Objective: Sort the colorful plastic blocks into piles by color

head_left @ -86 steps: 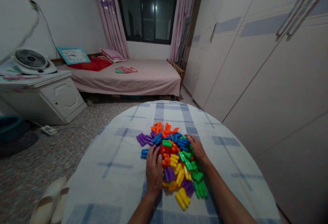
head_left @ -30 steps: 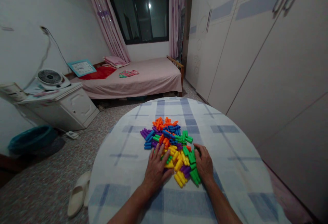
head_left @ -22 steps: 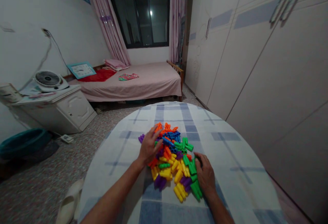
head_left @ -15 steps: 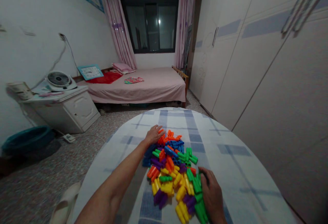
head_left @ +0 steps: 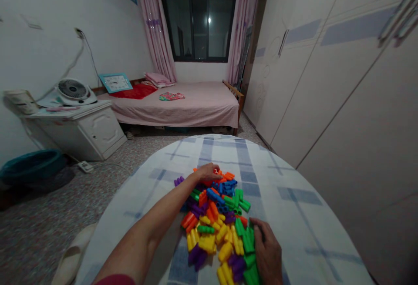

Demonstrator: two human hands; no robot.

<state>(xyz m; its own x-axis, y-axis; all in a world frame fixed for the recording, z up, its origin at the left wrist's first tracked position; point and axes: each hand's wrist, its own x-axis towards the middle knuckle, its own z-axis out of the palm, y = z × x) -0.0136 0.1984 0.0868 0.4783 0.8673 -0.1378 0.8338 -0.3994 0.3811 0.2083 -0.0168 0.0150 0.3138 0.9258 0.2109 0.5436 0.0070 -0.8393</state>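
Observation:
A heap of plastic building blocks lies on the cloth, with yellow blocks (head_left: 208, 243) nearest me, green blocks (head_left: 247, 239) on the right and blue blocks (head_left: 214, 196) behind them. My left hand (head_left: 208, 172) reaches over the far end of the heap, its fingers bent down and closed at an orange block (head_left: 228, 176) cluster; the fingers partly hide what they grip. Against the right edge of the green blocks rests my right hand (head_left: 268, 250), thumb and forefinger apart, with nothing seen in it. Purple blocks (head_left: 179, 181) lie left of my left wrist.
The round table (head_left: 313, 237) wears a checked cloth. Beyond it stand a bed (head_left: 196, 111) and, on the left, a white cabinet (head_left: 101, 132) carrying a fan (head_left: 74, 91). A wardrobe (head_left: 326, 80) lines the right side. A teal bin (head_left: 32, 165) sits on the floor.
My left hand has shifted right across the orange blocks, and its fingers have curled in. Purple blocks now show left of that wrist. My right hand stays beside the green blocks.

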